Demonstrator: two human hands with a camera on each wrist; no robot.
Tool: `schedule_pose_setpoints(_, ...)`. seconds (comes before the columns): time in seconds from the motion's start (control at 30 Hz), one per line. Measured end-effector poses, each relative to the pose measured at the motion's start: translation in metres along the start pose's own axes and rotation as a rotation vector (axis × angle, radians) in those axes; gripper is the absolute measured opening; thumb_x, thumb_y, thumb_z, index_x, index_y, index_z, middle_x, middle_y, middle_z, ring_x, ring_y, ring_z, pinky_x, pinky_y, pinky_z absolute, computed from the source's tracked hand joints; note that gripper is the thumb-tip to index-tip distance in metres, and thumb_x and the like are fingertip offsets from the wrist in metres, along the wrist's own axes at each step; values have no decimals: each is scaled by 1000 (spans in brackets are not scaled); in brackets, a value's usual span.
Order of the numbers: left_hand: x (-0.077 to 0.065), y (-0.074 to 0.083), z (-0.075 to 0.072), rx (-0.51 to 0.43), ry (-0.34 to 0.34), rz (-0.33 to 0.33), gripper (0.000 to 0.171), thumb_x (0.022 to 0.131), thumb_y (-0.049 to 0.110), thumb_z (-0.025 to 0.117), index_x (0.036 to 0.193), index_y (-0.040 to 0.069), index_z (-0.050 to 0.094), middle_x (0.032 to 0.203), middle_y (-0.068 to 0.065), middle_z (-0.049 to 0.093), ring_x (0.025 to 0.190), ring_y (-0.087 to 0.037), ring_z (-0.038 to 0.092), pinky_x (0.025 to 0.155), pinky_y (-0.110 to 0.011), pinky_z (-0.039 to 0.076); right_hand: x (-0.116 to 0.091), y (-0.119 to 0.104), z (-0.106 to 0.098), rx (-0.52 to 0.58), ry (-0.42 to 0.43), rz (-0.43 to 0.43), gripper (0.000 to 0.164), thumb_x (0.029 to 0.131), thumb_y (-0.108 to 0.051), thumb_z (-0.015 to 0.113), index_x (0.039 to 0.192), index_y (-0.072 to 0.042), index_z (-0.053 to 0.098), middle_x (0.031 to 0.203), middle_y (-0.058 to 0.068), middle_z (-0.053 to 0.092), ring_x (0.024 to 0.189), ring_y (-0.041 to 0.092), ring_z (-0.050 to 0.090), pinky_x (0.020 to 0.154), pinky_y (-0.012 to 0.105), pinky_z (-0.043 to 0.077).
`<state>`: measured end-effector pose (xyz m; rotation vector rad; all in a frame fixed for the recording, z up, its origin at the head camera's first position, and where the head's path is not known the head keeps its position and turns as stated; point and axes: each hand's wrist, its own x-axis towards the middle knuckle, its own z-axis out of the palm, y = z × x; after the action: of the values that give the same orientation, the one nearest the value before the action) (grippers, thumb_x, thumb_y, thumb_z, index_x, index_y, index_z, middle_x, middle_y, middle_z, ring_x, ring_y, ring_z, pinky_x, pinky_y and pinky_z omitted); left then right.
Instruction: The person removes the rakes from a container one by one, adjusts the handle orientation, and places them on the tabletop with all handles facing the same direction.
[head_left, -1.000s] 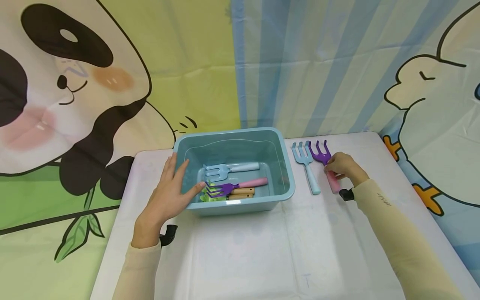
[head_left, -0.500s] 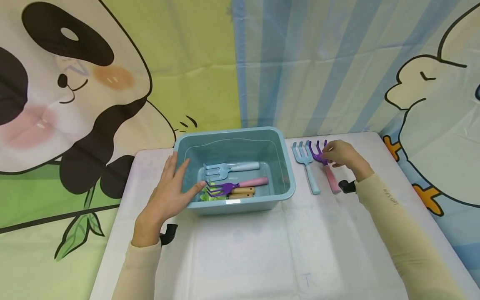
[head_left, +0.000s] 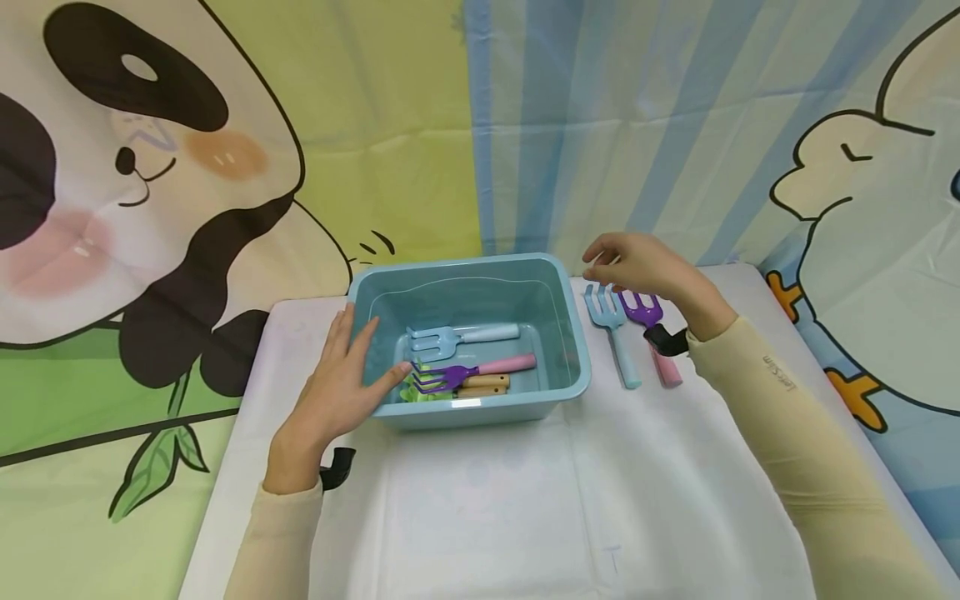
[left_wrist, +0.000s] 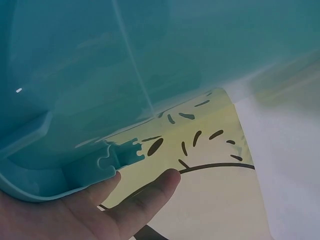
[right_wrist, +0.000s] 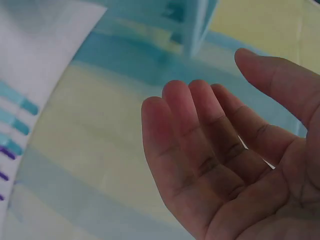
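Observation:
My left hand [head_left: 330, 396] rests at the left rim of a teal plastic basin [head_left: 468, 417], fingers straight and spread; the left wrist view shows its fingers [left_wrist: 145, 200] right at the rim. In the basin lie a light blue hand fork [head_left: 487, 334], a purple hand fork with a pink handle [head_left: 507, 364] and wooden-handled tools [head_left: 486, 382] with green heads. My right hand [head_left: 645, 265] hovers over the table's back edge, relaxed and holding nothing. Below it lie another light blue hand fork [head_left: 622, 358] and another purple-and-pink hand fork [head_left: 666, 369], side by side.
A white-covered table [head_left: 480, 508] carries everything. Right behind it hangs a cloth backdrop [head_left: 412, 125] with a panda and a white cartoon figure. Black wrist mounts [head_left: 337, 469] stick out beside both sleeves.
My right hand has left the purple-and-pink fork on the table and moved up and left, toward the basin's back right corner. The forks and my left hand have stayed in place.

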<state>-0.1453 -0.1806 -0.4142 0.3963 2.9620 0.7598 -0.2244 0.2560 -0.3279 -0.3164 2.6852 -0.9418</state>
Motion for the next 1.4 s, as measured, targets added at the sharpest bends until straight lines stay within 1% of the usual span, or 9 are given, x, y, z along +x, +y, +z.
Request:
schedule_pose_setpoints(0.17, 0, -1, 0, 2, 5, 3, 96, 91, 74, 49, 161, 15, 20, 166, -4, -13, 151, -24, -12, 103, -72, 27, 8, -35, 5, -10, -58, -83, 33, 98, -23, 65, 126, -5, 63, 110, 13, 67, 86, 26, 67, 77, 42, 56)
schedule_pose_setpoints(0.37, 0, -1, -1, -1, 11, 7, 96, 91, 73, 50, 162, 16, 19, 166, -4, -12, 151, -24, -12, 105, -72, 26, 27, -71, 17, -121, -172, -167, 33, 98, -25, 67, 127, -10, 64, 116, 9, 68, 88, 26, 67, 75, 41, 53)
schedule_pose_setpoints(0.57, 1, -1, -1, -2, 4, 3, 97, 91, 74, 49, 161, 13, 20, 166, -4, -12, 151, -25, -11, 104, -72, 26, 52, -95, 38, -180, -285, -240, 31, 96, -24, 69, 124, -11, 66, 112, 7, 68, 92, 21, 66, 80, 39, 52)
schedule_pose_setpoints(0.73, 2, -1, -1, 0, 6, -4, 98, 90, 75, 49, 161, 14, 21, 166, -3, -13, 151, -25, -12, 104, -73, 25, 72, -105, 60, -173, -357, -295, 30, 95, -18, 69, 121, -3, 66, 111, 10, 69, 96, 22, 65, 83, 38, 52)
schedule_pose_setpoints(0.93, 2, -2, 0, -3, 3, 1, 98, 90, 75, 48, 161, 14, 20, 166, -2, -13, 151, -25, -11, 104, -72, 27, 89, -103, 86, -135, -440, -216, 30, 97, -18, 68, 123, -4, 65, 108, 10, 70, 89, 25, 65, 74, 41, 55)
schedule_pose_setpoints(1.03, 1, -2, 0, 1, 8, 3, 97, 90, 75, 48, 161, 15, 21, 166, -3, -12, 151, -25, -11, 104, -72, 27, 97, -100, 98, -127, -466, -188, 32, 97, -20, 68, 124, -5, 64, 107, 9, 69, 87, 25, 63, 74, 43, 55)
schedule_pose_setpoints(1.13, 1, -2, -1, -2, 12, 3, 97, 90, 75, 49, 161, 14, 21, 166, -3, -12, 152, -26, -10, 104, -72, 27, 103, -97, 109, -120, -511, -161, 33, 97, -22, 69, 126, -8, 64, 110, 7, 67, 92, 27, 63, 78, 46, 54)
schedule_pose_setpoints(1.3, 1, -2, 0, -6, 16, 6, 98, 90, 76, 49, 161, 15, 21, 167, -3, -11, 152, -27, -9, 104, -71, 27, 110, -90, 126, -104, -611, -99, 32, 97, -22, 68, 127, -12, 63, 121, 7, 63, 109, 34, 62, 87, 50, 53)
schedule_pose_setpoints(1.4, 1, -2, 0, -5, 17, 8, 98, 89, 76, 49, 161, 15, 21, 167, -4, -10, 152, -26, -10, 105, -71, 27, 113, -84, 135, -115, -650, -66, 29, 96, -21, 69, 123, -13, 65, 122, 6, 62, 114, 35, 61, 90, 52, 52)
